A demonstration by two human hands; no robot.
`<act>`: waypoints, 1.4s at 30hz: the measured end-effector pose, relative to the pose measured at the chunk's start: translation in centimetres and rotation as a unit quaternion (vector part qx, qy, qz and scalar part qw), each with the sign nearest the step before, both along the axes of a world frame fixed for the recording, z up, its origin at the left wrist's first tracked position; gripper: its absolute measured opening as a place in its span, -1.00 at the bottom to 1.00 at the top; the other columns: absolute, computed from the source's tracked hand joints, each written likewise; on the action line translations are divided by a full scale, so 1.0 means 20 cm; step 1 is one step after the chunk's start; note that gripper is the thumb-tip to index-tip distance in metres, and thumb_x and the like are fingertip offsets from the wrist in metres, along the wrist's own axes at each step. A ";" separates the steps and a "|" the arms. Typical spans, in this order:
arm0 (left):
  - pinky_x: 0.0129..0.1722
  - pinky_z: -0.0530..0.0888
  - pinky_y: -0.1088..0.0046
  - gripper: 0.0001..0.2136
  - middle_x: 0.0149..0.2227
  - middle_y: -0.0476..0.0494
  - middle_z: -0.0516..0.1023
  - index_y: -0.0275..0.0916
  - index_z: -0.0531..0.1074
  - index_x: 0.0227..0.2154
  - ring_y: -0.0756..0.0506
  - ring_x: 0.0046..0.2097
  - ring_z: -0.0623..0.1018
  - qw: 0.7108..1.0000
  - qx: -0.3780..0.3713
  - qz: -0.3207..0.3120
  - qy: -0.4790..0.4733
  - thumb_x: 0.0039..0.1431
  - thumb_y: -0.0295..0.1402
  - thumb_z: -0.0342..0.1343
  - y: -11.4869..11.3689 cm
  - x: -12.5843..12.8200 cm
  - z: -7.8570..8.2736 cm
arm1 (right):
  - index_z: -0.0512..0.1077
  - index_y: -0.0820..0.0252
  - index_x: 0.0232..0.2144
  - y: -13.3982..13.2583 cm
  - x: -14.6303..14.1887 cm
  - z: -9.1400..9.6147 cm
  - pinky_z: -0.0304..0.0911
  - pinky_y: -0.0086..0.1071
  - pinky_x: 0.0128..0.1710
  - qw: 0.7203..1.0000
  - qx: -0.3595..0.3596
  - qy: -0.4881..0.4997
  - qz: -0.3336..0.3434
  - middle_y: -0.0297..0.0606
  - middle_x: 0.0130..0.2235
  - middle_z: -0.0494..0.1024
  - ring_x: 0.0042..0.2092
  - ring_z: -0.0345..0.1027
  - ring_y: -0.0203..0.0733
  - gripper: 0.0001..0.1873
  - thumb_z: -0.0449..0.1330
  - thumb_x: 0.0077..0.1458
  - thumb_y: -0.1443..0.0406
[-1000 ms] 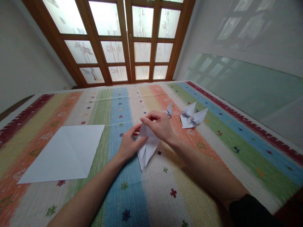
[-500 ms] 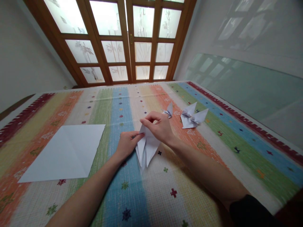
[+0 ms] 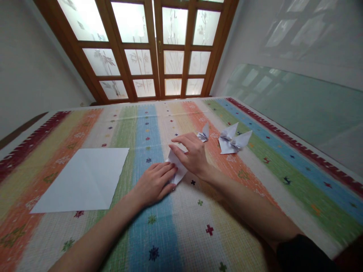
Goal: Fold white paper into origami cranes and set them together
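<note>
A folded piece of white paper (image 3: 179, 173) lies on the striped tablecloth in front of me, partly covered by both hands. Over its left side rests my left hand (image 3: 155, 183), fingers on top and thumb at the lower edge, holding it against the cloth. My right hand (image 3: 193, 154) is at its upper right, thumb and forefinger apart, the thumb over the paper. Whether the right fingertips touch it is hard to tell. Beyond that hand sits a small folded paper piece (image 3: 204, 133), and to its right are more folded white paper pieces (image 3: 233, 139) with pointed tips.
To the left a flat white sheet (image 3: 82, 179) with a ragged right edge and faint creases lies on the tablecloth (image 3: 187, 234). Wooden doors with frosted panes (image 3: 141, 62) stand behind the table. A wall with a glossy pale green panel (image 3: 283, 90) borders the right side.
My left hand has gone from pinching the paper's left edge to lying over it. The pointed lower flaps no longer show. My right thumb and forefinger have parted from their pinch at the top.
</note>
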State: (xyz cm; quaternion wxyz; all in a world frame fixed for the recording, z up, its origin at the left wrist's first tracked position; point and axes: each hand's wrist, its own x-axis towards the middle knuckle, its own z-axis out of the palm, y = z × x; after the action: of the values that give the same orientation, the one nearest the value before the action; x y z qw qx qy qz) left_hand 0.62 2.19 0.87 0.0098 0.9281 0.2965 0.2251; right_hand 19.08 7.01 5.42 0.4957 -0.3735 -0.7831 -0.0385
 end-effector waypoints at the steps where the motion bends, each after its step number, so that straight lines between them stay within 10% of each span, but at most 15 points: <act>1: 0.07 0.41 0.06 -0.57 0.11 -0.38 0.48 -0.31 0.36 0.11 -0.30 0.14 0.45 1.000 -0.020 0.005 0.018 0.32 -0.14 -0.03 -0.01 -0.01 -0.02 | 0.50 0.17 -0.27 -0.01 0.02 0.00 0.28 -0.25 -0.15 1.000 0.002 -0.008 -0.001 -0.20 -0.28 0.60 -0.20 0.42 -0.12 -0.78 0.11 0.25 0.20; 6: 0.17 0.30 -0.05 -0.53 0.22 -0.37 0.35 -0.24 0.33 0.15 -0.33 0.25 0.32 0.995 -0.082 0.023 0.046 0.31 -0.07 -0.04 0.00 -0.03 -0.07 | 0.41 0.08 0.01 -0.06 0.25 -0.08 0.26 -0.15 -0.02 0.990 0.125 -0.067 0.014 -0.18 -0.08 0.55 -0.04 0.38 -0.06 -0.67 0.12 0.18 0.27; 11: 0.18 0.28 -0.07 -0.56 0.21 -0.35 0.37 -0.21 0.35 0.14 -0.33 0.26 0.31 0.996 -0.082 0.025 0.037 0.32 -0.09 -0.06 0.03 -0.04 -0.08 | 0.44 -0.06 -0.03 -0.07 0.42 -0.18 0.10 -0.22 0.20 0.922 0.240 -0.277 0.121 -0.42 0.04 0.54 0.15 0.27 -0.21 -0.69 0.17 0.17 0.33; 17: 0.20 0.27 -0.05 -0.59 0.20 -0.29 0.40 -0.17 0.36 0.14 -0.30 0.25 0.34 0.997 -0.063 0.032 0.024 0.34 -0.14 -0.07 0.04 -0.07 -0.08 | 0.49 0.04 -0.06 -0.06 0.35 -0.19 -0.07 -0.17 0.33 0.884 0.259 -0.369 0.123 -0.42 0.14 0.47 0.24 0.18 -0.25 -0.67 0.04 0.22 0.40; 42: 0.09 0.37 0.06 -0.65 0.01 -0.21 0.57 -0.21 0.49 -0.02 -0.24 0.12 0.47 0.998 -0.059 -0.021 -0.004 0.20 -0.47 -0.08 0.02 -0.07 -0.03 | 0.53 0.17 -0.21 -0.11 0.08 -0.20 -0.41 0.25 0.33 0.891 0.162 -0.422 0.035 -0.17 -0.02 0.51 0.16 0.27 0.03 -0.79 0.10 0.20 0.39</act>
State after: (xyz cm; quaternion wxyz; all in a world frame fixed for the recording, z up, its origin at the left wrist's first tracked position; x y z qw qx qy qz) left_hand -0.84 2.63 0.21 0.0708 0.9309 0.2895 0.2111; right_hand 20.64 4.82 1.45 0.1731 -0.2089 -0.9139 -0.3018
